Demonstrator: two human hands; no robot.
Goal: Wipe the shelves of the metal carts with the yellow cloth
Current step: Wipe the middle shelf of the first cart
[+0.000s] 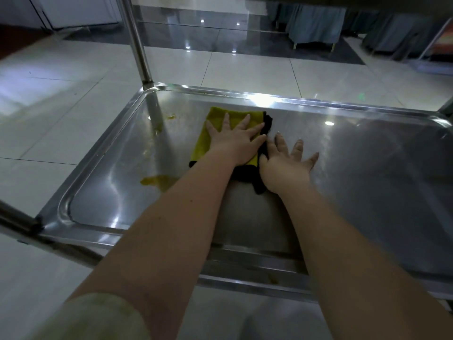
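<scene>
Yellow cloth (210,123) pinned mid-frame by left hand (232,141), right hand (285,163) at its black edge, both grips spread flat. Risk: smearing yellow spill (157,180) left of it across shelf (367,173).

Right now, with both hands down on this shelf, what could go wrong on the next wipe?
1. The yellow spill lies left of the yellow cloth. A sweep to the right would likely miss it, and the small spot near the post too.
2. The right hand rests partly on the cloth's black edge, so the left hand may bunch the cloth when pushing.
</scene>
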